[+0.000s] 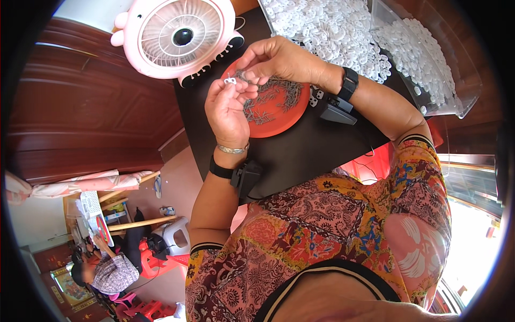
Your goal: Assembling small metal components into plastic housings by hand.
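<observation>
Over the orange-red plate [274, 127], my two hands are close together. My left hand [228, 110] is closed, pinching a small white plastic piece [230, 80] with holes between thumb and fingertips. A thin pin-like bit seems to stick up from that piece. Just to its right, the thumb and fingers of my right hand [279, 60] are drawn together; what they hold, if anything, is too small to make out. In the plate lie many small grey metal pins or screws [260, 114], partly hidden by my hands.
A pink fan [129, 40] stands at the far left of the black table [284, 155]. A heap of white plastic pieces [332, 32] fills the far side, beside a clear bin [456, 80] of more pieces. At lower left, another person [115, 273] sits near red stools [153, 263].
</observation>
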{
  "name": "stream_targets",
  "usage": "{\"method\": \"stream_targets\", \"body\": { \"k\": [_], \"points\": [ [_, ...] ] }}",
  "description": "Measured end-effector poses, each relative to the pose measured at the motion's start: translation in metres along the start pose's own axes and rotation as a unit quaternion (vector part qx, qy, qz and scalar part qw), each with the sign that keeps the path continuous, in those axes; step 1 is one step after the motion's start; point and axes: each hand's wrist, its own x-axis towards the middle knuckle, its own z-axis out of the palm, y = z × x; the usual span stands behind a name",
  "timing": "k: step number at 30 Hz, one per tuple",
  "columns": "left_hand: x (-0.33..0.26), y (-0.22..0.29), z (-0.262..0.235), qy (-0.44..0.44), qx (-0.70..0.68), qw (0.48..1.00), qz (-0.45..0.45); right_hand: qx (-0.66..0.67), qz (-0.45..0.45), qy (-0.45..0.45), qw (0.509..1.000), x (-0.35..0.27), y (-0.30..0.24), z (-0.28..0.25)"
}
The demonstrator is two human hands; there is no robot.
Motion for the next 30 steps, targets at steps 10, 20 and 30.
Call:
{"method": "stream_targets", "body": {
  "k": [10, 20, 30],
  "points": [
    [-0.003, 0.0, 0.001, 0.025, 0.137, 0.986, -0.088, 0.042, 0.038, 0.044, 0.997, 0.003, -0.005, -0.012],
    [-0.004, 0.001, 0.001, 0.017, 0.169, 0.982, -0.084, -0.019, 0.024, 0.02, 0.999, 0.001, -0.01, -0.009],
    [-0.005, 0.002, 0.003, 0.012, 0.201, 0.976, -0.079, -0.039, 0.002, 0.008, 0.999, -0.001, -0.013, -0.009]
  ]
}}
